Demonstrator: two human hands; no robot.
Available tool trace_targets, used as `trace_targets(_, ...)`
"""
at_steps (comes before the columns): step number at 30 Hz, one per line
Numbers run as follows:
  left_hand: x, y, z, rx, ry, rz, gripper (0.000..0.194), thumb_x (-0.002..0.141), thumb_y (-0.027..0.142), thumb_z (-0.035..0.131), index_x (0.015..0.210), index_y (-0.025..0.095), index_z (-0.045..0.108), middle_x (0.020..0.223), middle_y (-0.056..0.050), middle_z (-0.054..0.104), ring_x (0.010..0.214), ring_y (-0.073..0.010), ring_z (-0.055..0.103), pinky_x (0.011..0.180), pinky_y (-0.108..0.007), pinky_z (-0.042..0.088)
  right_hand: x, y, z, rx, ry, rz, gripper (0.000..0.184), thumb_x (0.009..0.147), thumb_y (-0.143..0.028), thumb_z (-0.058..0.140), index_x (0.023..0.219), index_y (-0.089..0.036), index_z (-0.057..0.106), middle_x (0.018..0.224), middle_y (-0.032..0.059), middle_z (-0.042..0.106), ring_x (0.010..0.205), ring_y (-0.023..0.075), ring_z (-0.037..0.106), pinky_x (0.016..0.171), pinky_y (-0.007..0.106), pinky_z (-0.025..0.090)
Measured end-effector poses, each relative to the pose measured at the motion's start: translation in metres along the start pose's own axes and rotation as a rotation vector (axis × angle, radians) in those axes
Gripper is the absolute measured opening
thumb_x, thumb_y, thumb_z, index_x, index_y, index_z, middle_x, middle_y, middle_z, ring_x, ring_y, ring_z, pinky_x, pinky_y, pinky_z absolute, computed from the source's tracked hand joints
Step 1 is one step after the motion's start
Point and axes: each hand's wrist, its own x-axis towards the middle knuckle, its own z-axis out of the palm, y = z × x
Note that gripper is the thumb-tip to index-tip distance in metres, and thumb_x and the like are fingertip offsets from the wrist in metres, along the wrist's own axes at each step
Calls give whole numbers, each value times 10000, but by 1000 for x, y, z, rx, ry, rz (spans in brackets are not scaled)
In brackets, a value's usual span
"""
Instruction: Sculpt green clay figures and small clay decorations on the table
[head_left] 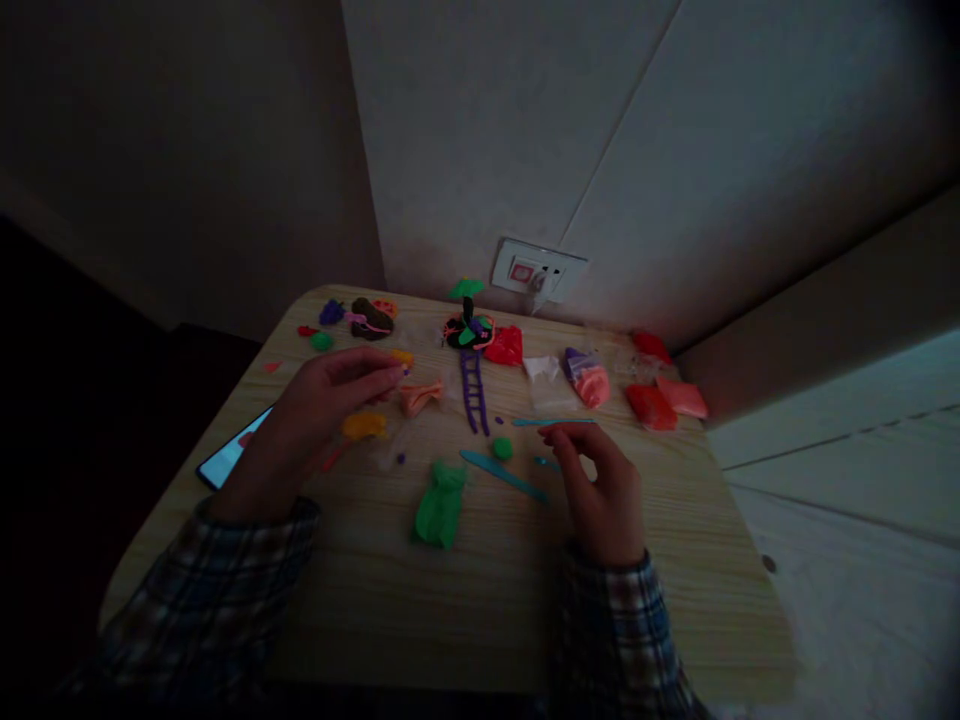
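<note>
My left hand [328, 402] hovers over the left part of the table, thumb and fingers pinched together. A tiny purple clay ball [406, 371] shows at its fingertips. Below it lie a yellow clay packet [364, 426] and a peach-coloured packet [421, 397]. My right hand [602, 490] is curled, its fingertips brought together beside a thin blue modelling tool [525, 422]; whether they pinch anything is too dim to tell. Between the hands are a flat blue clay knife [504, 476], a round green clay piece [502, 448] and a green packet [441, 505].
At the back stands a clay model [469, 328] with a green top and a purple ladder [473, 392]. Red packets [651, 406] lie at the right, a brown clay lump [371, 318] back left. A phone [229, 455] rests at the left edge; a wall socket [538, 270] is behind.
</note>
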Motion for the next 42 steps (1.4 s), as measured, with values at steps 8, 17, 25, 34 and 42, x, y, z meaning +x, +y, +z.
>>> trace_targets(8, 4, -5, -3, 40, 15, 41, 113, 628, 267, 736, 663, 176, 679, 634, 54, 588, 607, -81, 468, 609, -207, 375, 6, -54, 62, -394, -315, -214, 103, 861, -158, 577, 846, -188, 674, 890, 64, 664, 899, 235, 589, 790, 372, 384)
trace_targets(17, 9, -14, -6, -104, 114, 46, 249, 575, 309, 798, 752, 171, 689, 735, 19, 651, 687, -120, 541, 668, -235, 414, 12, -51, 94, -538, -339, -284, 140, 868, -110, 552, 910, -190, 659, 967, 87, 638, 930, 249, 545, 801, 399, 319)
trace_targets(25, 9, -12, -7, 93, -51, 114, 149, 656, 312, 734, 709, 179, 695, 701, 3, 648, 687, -150, 559, 657, -254, 425, 17, -49, 85, -427, -324, -201, 98, 877, -174, 571, 848, -180, 665, 948, 89, 645, 944, 256, 566, 825, 418, 319)
trace_targets(34, -11, -26, 14, 791, -318, 443, 66, 767, 180, 634, 739, 191, 693, 860, -54, 672, 842, -236, 631, 783, -356, 473, 34, -12, 22, 40, -4, -139, 103, 807, -272, 607, 742, -198, 631, 699, -10, 526, 702, 168, 501, 708, 322, 379)
trace_targets(42, -15, -43, 22, 896, -376, 510, 88, 827, 155, 564, 782, 192, 631, 1073, -113, 645, 1112, -301, 575, 953, -449, 445, 33, 1, 21, 57, 23, -46, 119, 768, -296, 611, 713, -195, 641, 688, -4, 540, 689, 166, 511, 686, 318, 402)
